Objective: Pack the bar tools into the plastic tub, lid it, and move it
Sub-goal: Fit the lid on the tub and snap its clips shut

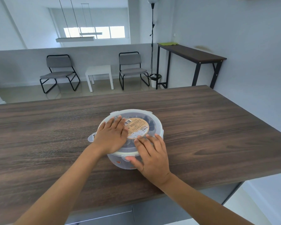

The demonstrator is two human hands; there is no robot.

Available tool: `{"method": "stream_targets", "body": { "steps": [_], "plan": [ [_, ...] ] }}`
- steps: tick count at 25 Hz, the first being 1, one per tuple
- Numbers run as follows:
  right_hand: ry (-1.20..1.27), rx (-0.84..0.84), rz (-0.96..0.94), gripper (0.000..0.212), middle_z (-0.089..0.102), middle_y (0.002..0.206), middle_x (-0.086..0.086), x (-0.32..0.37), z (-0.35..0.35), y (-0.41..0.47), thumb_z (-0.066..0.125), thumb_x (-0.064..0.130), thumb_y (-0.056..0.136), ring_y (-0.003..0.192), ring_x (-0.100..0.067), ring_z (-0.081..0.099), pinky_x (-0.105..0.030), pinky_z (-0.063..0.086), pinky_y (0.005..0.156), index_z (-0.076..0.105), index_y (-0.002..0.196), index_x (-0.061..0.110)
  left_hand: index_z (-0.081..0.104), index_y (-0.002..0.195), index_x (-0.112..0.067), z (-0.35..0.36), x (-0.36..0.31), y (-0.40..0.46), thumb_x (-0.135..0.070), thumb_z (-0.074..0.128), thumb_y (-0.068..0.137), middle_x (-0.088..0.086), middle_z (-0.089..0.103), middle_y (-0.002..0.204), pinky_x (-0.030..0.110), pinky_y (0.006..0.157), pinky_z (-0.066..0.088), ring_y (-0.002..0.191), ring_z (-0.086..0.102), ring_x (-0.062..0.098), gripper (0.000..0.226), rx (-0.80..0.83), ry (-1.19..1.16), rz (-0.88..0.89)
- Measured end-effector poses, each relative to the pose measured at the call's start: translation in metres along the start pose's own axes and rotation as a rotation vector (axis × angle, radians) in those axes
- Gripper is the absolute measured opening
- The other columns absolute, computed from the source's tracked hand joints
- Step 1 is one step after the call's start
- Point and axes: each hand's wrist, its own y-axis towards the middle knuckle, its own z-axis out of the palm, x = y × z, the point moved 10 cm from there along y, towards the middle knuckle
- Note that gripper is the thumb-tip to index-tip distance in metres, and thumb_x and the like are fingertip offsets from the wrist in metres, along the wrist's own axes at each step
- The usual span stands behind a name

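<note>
1. The fingers [118, 122] of the left hand [111, 137] are lying flat and extended, pressing on the left part of the lid [154, 125]; they are gripping nothing.
2. The fingers [146, 143] of the right hand [152, 157] are spreading flat over the near part of the lid, while the thumb is pressing against the near clip at the rim; nothing is being held in a closed grasp.
3. The lid is sitting on the plastic tub [118, 163], with a round tan label [137, 129] facing up between the two hands.
4. Dark shapes are showing through the translucent lid and wall; the individual items cannot be told apart.
5. The plastic tub is resting on the dark wood counter [39, 135], about midway between the left and right edges and somewhat closer to the near edge than to the far one.
</note>
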Motion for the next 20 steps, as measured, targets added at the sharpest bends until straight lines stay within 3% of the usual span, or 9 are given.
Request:
{"method": "stream_targets", "body": {
  "steps": [2,4,5,7,9,12,15,17,20],
  "plan": [
    [0.132,0.039,0.034,0.056,0.074,0.1,0.0,-0.008,-0.004,0.005,0.055,0.061,0.08,0.1,-0.017,0.064,-0.035,0.05,0.094,0.073,0.098,0.011,0.005,0.152,-0.025,-0.001,0.0,0.0,-0.04,0.013,0.099,-0.006,-0.002,0.162,0.037,0.119,-0.004,0.149,-0.004,0.014,0.056,-0.008,-0.004,0.003],
    [0.188,0.202,0.113,0.074,0.069,0.112,0.0,-0.022,0.003,0.013,0.055,0.074,0.071,0.11,-0.015,0.059,-0.03,0.045,0.101,0.068,0.109,0.011,0.005,0.152,-0.025,-0.002,0.0,0.0,-0.04,0.012,0.099,-0.006,-0.001,0.162,0.037,0.12,-0.004,0.149,-0.003,0.014,0.056,-0.013,-0.012,0.004],
    [0.162,0.346,0.164,0.091,0.062,0.126,-0.002,-0.03,0.013,0.014,0.049,0.081,0.065,0.122,-0.016,0.052,-0.031,0.037,0.11,0.061,0.121,0.011,0.005,0.152,-0.025,-0.002,0.001,0.0,-0.04,0.012,0.099,-0.006,-0.001,0.162,0.037,0.12,-0.003,0.149,-0.003,0.014,0.056,-0.017,-0.016,0.006],
    [0.099,0.606,0.213,0.119,0.034,0.153,-0.004,-0.042,0.03,0.01,0.034,0.091,0.056,0.144,-0.015,0.024,-0.032,0.008,0.121,0.035,0.143,0.01,0.006,0.152,-0.025,-0.002,0.001,-0.001,-0.04,0.012,0.098,-0.006,-0.001,0.162,0.037,0.12,-0.003,0.149,-0.003,0.014,0.056,-0.024,-0.019,0.006],
    [0.064,0.676,0.215,0.129,0.016,0.16,-0.005,-0.048,0.035,0.01,0.026,0.095,0.051,0.148,-0.015,0.008,-0.033,-0.005,0.119,0.021,0.148,0.01,0.008,0.152,-0.025,-0.003,0.0,-0.002,-0.04,0.014,0.099,-0.006,0.002,0.162,0.037,0.12,-0.002,0.149,-0.001,0.013,0.056,-0.037,-0.032,0.008],
    [0.06,0.687,0.213,0.132,0.016,0.16,-0.006,-0.047,0.034,0.012,0.024,0.095,0.049,0.148,-0.016,0.009,-0.033,-0.002,0.119,0.02,0.148,0.009,0.028,0.148,-0.019,-0.018,0.0,-0.006,-0.037,0.027,0.098,-0.001,0.022,0.159,0.034,0.12,0.011,0.147,0.017,0.016,0.053,-0.161,-0.158,0.017],
    [0.081,0.653,0.207,0.13,0.025,0.155,-0.003,-0.046,0.032,0.013,0.028,0.095,0.05,0.144,-0.019,0.018,-0.034,0.01,0.12,0.026,0.146,0.009,0.059,0.124,-0.006,-0.04,0.022,-0.033,-0.031,0.046,0.095,0.009,0.054,0.134,0.028,0.099,0.037,0.123,0.051,0.025,0.04,-0.457,-0.535,-0.107],
    [0.101,0.615,0.217,0.128,0.031,0.146,0.001,-0.046,0.03,0.014,0.029,0.096,0.049,0.138,-0.018,0.027,-0.032,0.02,0.118,0.031,0.144,0.009,0.062,0.116,-0.001,-0.042,0.039,-0.062,-0.028,0.053,0.092,0.014,0.057,0.123,0.025,0.091,0.036,0.114,0.053,0.029,0.038,-0.61,-0.598,-0.205],
    [0.119,0.564,0.24,0.129,0.035,0.136,0.002,-0.046,0.029,0.015,0.028,0.097,0.047,0.131,-0.017,0.033,-0.026,0.024,0.113,0.037,0.14,0.007,0.063,0.117,-0.002,-0.036,0.057,-0.093,-0.033,0.065,0.084,0.016,0.055,0.114,0.022,0.09,0.032,0.112,0.049,0.028,0.045,-0.697,-0.566,-0.309]
  ]
}}
